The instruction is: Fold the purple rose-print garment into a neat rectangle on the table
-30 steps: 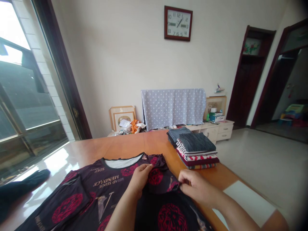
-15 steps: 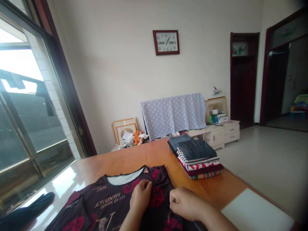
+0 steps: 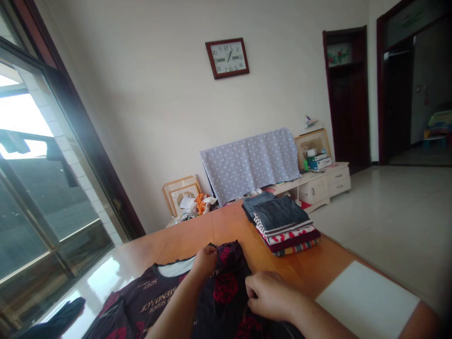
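Note:
A dark shirt [image 3: 226, 268] with red round prints and tan lettering lies spread on the table, its neckline facing away from me. My left hand [image 3: 205, 262] is closed at the shoulder beside the neckline, fingertips pinched on the fabric. On the shirt's right side, my right hand [image 3: 266, 293] has its fingers curled around the edge of the cloth; the fingertips are partly hidden. Beyond my right hand stands a stack of folded clothes [image 3: 282, 214], with dark denim-like pieces on top and striped, patterned and maroon ones beneath.
The wooden table [image 3: 226, 221] carries a white sheet [image 3: 367, 296] at the right and a dark cloth [image 3: 63, 320] at the left. Behind it are a low white cabinet [image 3: 337, 181] and a dotted grey cover [image 3: 250, 165]. A window [image 3: 42, 179] is on the left.
My left hand has moved away from me, from the shirt's chest up to the shoulder by the neckline. My right hand stays at the side edge. The view has tilted and shifted slightly.

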A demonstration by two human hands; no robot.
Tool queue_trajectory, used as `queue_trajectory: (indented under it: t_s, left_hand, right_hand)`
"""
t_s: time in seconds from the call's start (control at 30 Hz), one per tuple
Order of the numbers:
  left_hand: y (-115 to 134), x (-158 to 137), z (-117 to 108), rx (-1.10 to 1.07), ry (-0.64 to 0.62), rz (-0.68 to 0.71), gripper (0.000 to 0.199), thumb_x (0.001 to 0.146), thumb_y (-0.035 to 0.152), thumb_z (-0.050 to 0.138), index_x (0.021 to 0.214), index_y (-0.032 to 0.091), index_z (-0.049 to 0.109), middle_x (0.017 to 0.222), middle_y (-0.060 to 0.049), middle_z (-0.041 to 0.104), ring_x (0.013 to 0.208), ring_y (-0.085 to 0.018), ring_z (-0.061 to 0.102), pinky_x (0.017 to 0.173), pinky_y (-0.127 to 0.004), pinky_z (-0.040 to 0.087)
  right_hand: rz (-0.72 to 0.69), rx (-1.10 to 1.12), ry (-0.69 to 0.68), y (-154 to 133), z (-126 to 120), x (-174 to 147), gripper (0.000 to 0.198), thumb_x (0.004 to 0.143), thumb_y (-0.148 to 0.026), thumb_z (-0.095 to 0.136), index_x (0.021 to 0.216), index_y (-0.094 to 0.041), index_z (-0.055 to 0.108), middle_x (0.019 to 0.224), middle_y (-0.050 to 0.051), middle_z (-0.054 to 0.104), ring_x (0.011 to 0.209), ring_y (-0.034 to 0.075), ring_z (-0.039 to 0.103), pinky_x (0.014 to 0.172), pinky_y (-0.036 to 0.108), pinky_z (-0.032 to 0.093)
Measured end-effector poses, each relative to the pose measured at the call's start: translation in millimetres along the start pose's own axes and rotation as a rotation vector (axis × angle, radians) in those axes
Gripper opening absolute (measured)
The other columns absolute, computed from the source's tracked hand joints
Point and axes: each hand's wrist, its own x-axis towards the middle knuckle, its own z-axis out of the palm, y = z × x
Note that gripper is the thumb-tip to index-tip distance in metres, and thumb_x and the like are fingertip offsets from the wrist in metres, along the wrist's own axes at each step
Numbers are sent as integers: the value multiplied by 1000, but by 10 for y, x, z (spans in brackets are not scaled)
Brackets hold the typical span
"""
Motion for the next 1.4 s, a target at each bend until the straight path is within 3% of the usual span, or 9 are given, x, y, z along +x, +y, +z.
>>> queue_trajectory:
  t_s: [0.27, 0.4, 0.5, 0.6, 0.73, 0.93, 1.13, 1.23, 1.4]
  left_hand:
    - [308, 600, 359, 177, -75, 81, 5, 72, 22, 72, 70, 19, 68, 61, -2, 65, 64, -17, 61, 64, -25, 41]
    - [364, 723, 565, 203, -140, 72, 30, 68, 41, 79, 56, 20, 61, 49, 0, 56, 58, -19, 59, 60, -26, 41]
    - [407, 758, 703, 159, -166, 49, 29, 56, 30, 87, 55, 20, 60, 46, 2, 53, 56, -19, 59, 58, -26, 42]
    - [470, 757, 792, 27, -155, 48, 19, 68, 31, 79, 69, 20, 64, 55, 0, 60, 58, -18, 62, 57, -26, 45]
    - [491, 698, 792, -147, -108, 37, 26, 89, 45, 57, 88, 20, 63, 66, -1, 66, 59, -16, 64, 57, -26, 50]
    - [398, 623, 742, -127, -48, 33, 24, 80, 41, 73, 77, 19, 63, 60, -1, 63, 61, -18, 64, 58, -26, 49]
    - [441, 677, 689, 3, -12, 146, 17, 85, 32, 67, 96, 19, 69, 80, -6, 73, 83, -21, 69, 74, -28, 49]
    - [414, 620, 649, 93, -54, 270, 20, 89, 28, 59, 105, 20, 70, 100, -9, 75, 101, -23, 68, 89, -30, 48]
    - [294, 447, 656, 235, -218, 455, 22, 87, 23, 59, 101, 22, 77, 111, -7, 76, 109, -22, 66, 102, -30, 44]
  right_hand:
    - [27, -34, -15, 90, -2, 1, 17, 70, -28, 65, 84, -29, 76, 85, 3, 77, 83, 23, 70, 62, 27, 36]
    - [16, -58, 5, 106, -2, -2, 19, 72, -27, 62, 85, -28, 76, 86, 5, 77, 85, 24, 70, 62, 28, 37]
    - [16, -56, -1, 99, -33, -4, 18, 74, -31, 64, 86, -27, 76, 86, 6, 77, 85, 25, 70, 61, 28, 37]
    - [11, -42, -10, 107, -54, -6, 19, 76, -36, 63, 88, -27, 76, 85, 6, 77, 83, 25, 70, 61, 29, 36]
    - [33, -56, 22, 138, -23, -6, 20, 76, -32, 62, 90, -27, 76, 87, 6, 78, 85, 26, 70, 62, 30, 35]
    - [64, -25, -15, 167, -1, -17, 15, 71, -34, 67, 82, -29, 74, 81, 3, 77, 80, 23, 69, 60, 28, 32]
    - [149, 16, 70, 121, -177, -39, 13, 78, -35, 61, 76, -28, 71, 77, 0, 75, 72, 18, 65, 58, 29, 27]
    - [186, 0, 106, 105, -204, -34, 14, 80, -38, 61, 77, -27, 70, 76, 0, 74, 71, 18, 63, 57, 30, 24]
    - [152, -17, -10, 116, -129, -26, 7, 72, -29, 66, 77, -27, 69, 79, -1, 75, 75, 19, 65, 59, 28, 25]
